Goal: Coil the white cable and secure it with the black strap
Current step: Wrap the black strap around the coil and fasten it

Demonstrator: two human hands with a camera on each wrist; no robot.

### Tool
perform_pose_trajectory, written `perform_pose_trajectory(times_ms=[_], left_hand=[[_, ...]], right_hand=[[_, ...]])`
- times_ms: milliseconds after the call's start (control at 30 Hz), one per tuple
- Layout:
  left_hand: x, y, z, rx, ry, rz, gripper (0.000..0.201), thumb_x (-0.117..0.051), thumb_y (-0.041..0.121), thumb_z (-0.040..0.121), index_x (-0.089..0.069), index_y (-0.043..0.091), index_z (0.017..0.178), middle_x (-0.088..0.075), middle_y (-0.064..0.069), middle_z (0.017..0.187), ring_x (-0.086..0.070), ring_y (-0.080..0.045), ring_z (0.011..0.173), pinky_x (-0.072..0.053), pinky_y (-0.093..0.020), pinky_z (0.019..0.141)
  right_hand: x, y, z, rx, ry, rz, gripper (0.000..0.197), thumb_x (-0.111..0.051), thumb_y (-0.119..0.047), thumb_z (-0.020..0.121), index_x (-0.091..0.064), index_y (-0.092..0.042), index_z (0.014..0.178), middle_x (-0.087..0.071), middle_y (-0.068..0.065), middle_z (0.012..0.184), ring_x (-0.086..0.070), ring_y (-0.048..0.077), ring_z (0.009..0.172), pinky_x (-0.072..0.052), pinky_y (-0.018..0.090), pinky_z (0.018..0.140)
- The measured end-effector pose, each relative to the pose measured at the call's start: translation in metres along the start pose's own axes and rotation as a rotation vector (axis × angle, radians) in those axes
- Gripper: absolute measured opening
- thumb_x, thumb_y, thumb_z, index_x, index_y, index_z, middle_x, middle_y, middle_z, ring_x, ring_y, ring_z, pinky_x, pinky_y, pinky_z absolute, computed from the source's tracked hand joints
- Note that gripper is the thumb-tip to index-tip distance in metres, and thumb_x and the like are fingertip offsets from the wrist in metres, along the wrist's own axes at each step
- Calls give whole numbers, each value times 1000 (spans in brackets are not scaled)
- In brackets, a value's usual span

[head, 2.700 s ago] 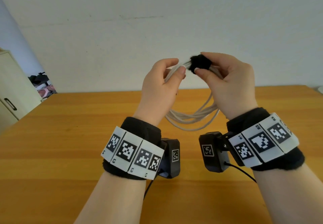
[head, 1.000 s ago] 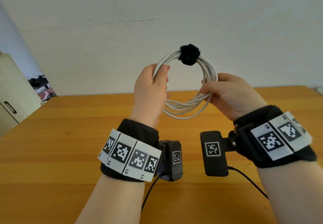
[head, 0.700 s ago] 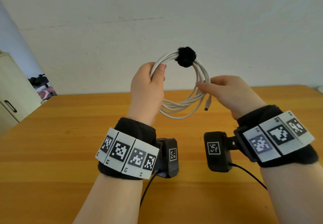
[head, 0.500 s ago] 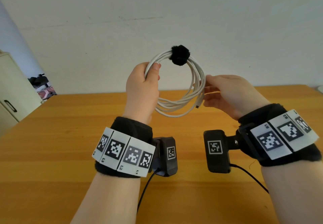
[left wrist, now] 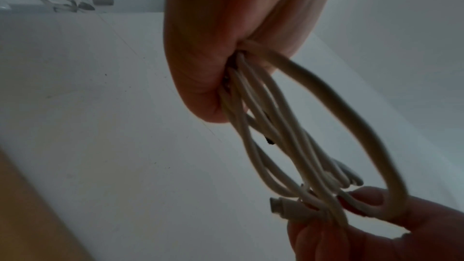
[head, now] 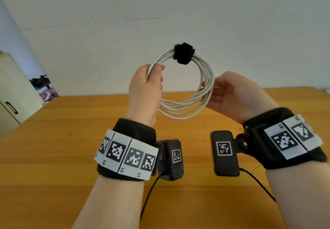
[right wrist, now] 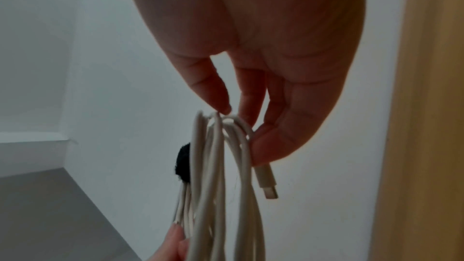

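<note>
Cable (head: 180, 107) hangs coiled in the air between both hands, above the counter (head: 53, 148), with the black strap (head: 184, 53) wrapped round the loops at the top, above both hands. The left hand (head: 144, 93) is clenched round the loops on its side. The right hand (head: 232, 94), fingers loosely extended, touches the opposite side, near a free connector end (right wrist: 267, 184). That loose end could slip out and unwind a turn if the strap grips weakly or the fingers tug the loops apart.

Head view bright and sharp; wrist views dim, backlit, soft.
</note>
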State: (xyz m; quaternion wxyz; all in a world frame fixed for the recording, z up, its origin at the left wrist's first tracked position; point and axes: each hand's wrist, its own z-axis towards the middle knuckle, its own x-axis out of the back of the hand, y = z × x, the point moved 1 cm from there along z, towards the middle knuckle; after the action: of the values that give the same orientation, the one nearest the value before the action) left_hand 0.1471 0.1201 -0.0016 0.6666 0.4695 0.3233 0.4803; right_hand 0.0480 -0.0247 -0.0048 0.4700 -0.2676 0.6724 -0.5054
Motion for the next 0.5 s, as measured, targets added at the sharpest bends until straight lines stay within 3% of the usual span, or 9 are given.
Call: perform_pose_trajectory(times_ms=[133,200,300,400,500], left_hand=[[0,1,-1,-23,-5,38,23,-39,27,99,-57,15,108,-44,5,76,-41,-8,62,-40,-21,56],[-2,2,-1,-46,-9,66,23,-39,27,99,-58,15,107,-45,5,76,-42,-9,64,-41,-25,60],[-4,1,-2,-74,-33,108,24,-39,29,99,-58,17,108,-47,7,76,-44,-12,70,-42,-34,70],[-7,1,-4,-71,-58,119,23,-39,29,99,-58,18,107,-47,6,76,-45,-12,70,-43,-35,71],[-11,0,-6,-58,-79,119,24,-38,29,100,-58,17,108,-47,5,77,-45,-12,67,-43,-32,68]], right_hand=[[1,0,0,-11,-38,-124,28,-68,-34,74,-61,-8,81,-65,7,73,-65,22,71,-56,36,81],[0,1,0,13,-36,-198,25,-73,-23,69,-59,-8,83,-64,6,70,-65,20,67,-56,35,79],[-1,2,1,17,-16,-235,11,-63,0,79,-55,-6,80,-62,7,68,-63,20,64,-56,31,68],[-2,2,2,-3,-25,-157,18,-51,8,82,-49,-7,71,-54,9,64,-60,21,61,-52,28,60],[0,2,1,-13,-74,22,28,-40,10,79,-37,-13,63,-39,6,62,-46,19,54,-44,28,59]])
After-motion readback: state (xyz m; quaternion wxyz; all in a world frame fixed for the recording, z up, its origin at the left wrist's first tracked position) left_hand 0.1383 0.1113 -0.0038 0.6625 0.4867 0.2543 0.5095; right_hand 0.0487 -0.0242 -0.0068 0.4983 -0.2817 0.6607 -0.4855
